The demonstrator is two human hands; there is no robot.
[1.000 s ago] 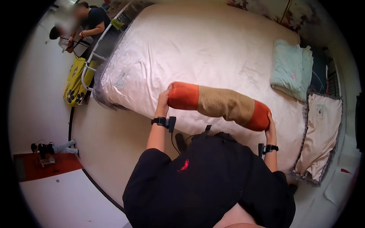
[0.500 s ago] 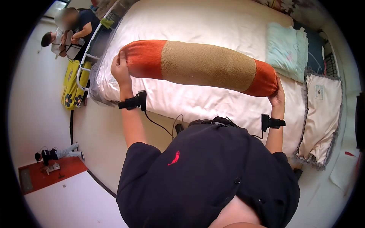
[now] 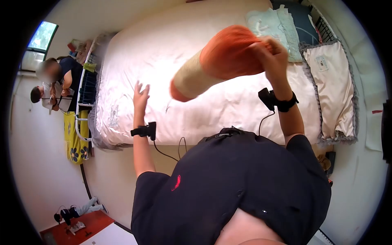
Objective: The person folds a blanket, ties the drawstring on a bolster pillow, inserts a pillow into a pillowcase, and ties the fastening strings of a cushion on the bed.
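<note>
A long bolster pillow (image 3: 195, 76), beige in the middle with orange ends, tilts above the bed. Its upper right end is pinched in the fingers of my right hand (image 3: 272, 58), which is slightly blurred. The far end points down to the left, over the pale pink bed cover (image 3: 136, 53); whether it touches the cover I cannot tell. My left hand (image 3: 141, 98) is apart from the bolster, over the bed's near left part, fingers spread and holding nothing. Both wrists carry black strapped devices with cables.
A pale green folded pillow (image 3: 288, 34), a dark pillow (image 3: 300, 20) and a cream pillow (image 3: 332, 87) with grey frill lie at the bed's right. A white metal bed frame (image 3: 81, 126) stands left. Two people (image 3: 67, 77) are beyond it; another person (image 3: 75, 212) is lower left.
My left hand has let go of the bolster and moved down away from it. My right hand has raised its end up and left, and the bolster has swung to a slant.
</note>
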